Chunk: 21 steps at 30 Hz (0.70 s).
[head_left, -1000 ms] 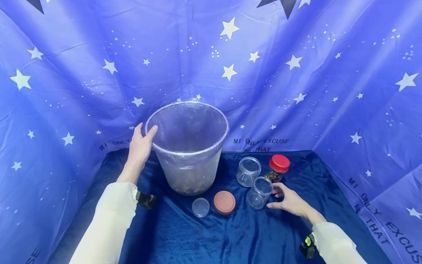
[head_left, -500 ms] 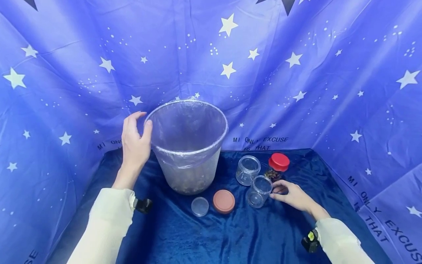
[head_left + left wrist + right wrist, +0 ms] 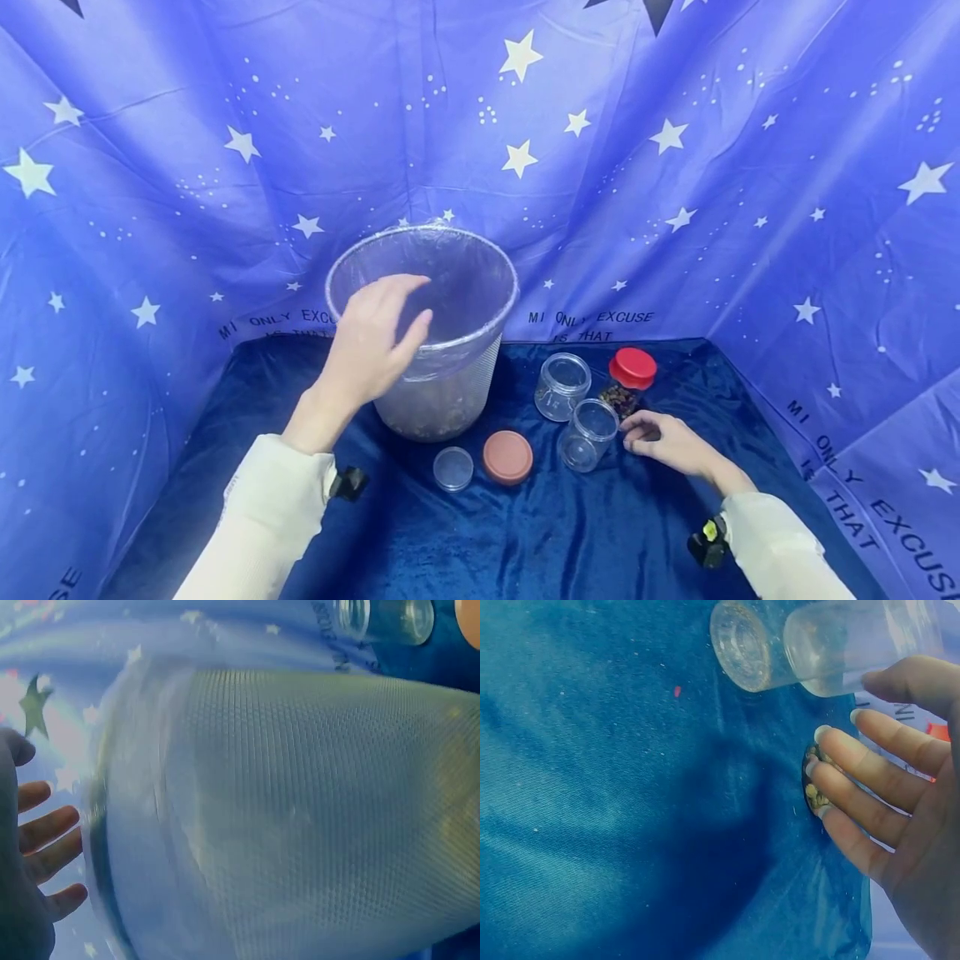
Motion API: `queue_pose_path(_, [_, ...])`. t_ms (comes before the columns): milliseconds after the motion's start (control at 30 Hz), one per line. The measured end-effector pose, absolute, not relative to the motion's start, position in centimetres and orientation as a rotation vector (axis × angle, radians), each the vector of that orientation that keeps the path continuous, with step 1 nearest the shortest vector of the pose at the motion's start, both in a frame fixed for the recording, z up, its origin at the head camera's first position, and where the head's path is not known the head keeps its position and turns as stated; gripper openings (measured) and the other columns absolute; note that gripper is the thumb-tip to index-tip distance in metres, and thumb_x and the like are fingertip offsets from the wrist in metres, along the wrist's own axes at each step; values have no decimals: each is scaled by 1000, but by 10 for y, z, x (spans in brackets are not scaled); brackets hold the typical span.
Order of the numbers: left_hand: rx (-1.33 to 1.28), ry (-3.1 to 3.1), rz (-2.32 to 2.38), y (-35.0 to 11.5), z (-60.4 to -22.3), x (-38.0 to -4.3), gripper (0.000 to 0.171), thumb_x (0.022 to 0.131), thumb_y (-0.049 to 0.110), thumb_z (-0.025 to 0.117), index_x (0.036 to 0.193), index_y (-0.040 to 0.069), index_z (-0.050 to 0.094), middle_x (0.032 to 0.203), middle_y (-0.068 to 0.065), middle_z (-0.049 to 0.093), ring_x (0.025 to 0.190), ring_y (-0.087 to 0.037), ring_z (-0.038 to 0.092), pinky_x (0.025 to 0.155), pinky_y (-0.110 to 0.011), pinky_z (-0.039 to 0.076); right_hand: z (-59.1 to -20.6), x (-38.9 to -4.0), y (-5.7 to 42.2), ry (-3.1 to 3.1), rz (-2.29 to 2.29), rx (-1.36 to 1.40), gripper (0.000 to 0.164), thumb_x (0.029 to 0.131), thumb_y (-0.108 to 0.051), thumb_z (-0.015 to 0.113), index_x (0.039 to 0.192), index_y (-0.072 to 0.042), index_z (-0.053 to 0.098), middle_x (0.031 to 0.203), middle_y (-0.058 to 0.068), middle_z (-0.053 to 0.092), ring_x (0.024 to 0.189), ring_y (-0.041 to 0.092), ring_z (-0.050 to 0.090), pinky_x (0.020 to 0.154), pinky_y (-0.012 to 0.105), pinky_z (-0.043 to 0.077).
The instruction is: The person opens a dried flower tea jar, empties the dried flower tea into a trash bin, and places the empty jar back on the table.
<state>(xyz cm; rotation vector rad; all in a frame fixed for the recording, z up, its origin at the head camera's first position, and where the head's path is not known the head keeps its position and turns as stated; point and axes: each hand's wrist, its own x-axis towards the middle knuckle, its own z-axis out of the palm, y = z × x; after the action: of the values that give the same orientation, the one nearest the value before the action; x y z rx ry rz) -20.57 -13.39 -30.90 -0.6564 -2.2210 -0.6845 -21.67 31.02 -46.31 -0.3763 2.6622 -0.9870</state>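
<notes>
My left hand (image 3: 375,337) hovers in front of the near left rim of a mesh wastebasket (image 3: 450,400), fingers spread and holding nothing. A clear plastic liner covers the basket's rim, and bits of something show through the lower wall. In the left wrist view the fingers (image 3: 52,829) are apart beside the lined rim. My right hand (image 3: 671,446) is just right of a clear open jar (image 3: 585,442), its fingers loosely bent around nothing. Behind that hand stands a red-lidded jar (image 3: 633,371) with dark mixed pieces inside, partly hidden by the fingers in the right wrist view.
A second clear open jar (image 3: 561,387) stands behind the first. A clear round lid (image 3: 453,468) and a pinkish-orange lid (image 3: 507,457) lie on the dark blue cloth (image 3: 465,550) before the basket. Starry blue curtain (image 3: 405,108) encloses the back and sides. A small red bit (image 3: 677,691) lies on the cloth.
My left hand has let go of the basket's left rim and swung right, across the front of the basket. My right hand has drawn slightly away from the nearer clear jar.
</notes>
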Motion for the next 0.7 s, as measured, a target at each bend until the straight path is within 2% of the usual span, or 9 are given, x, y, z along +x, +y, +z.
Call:
queue_pose_path(200, [-794,-2208,-682,-110,-309,-197,38,94,23,56,127,3,61,124,-14,66,119,-30,60,105,-48,44,-460,-219,314,2710,-925,-346,34,90,-24,66,115,-1,64,97,3,71,89,9,65,78,28,50])
queue_pose_path(700, [-1007,-2232,-658,-61,-322,-182,39,95,23,56,130,5,58,127,-8,64,122,-24,59,109,-42,43,-452,-229,320,2766,-830,-243,39,89,-37,69,111,-5,66,97,5,71,89,14,63,79,34,50])
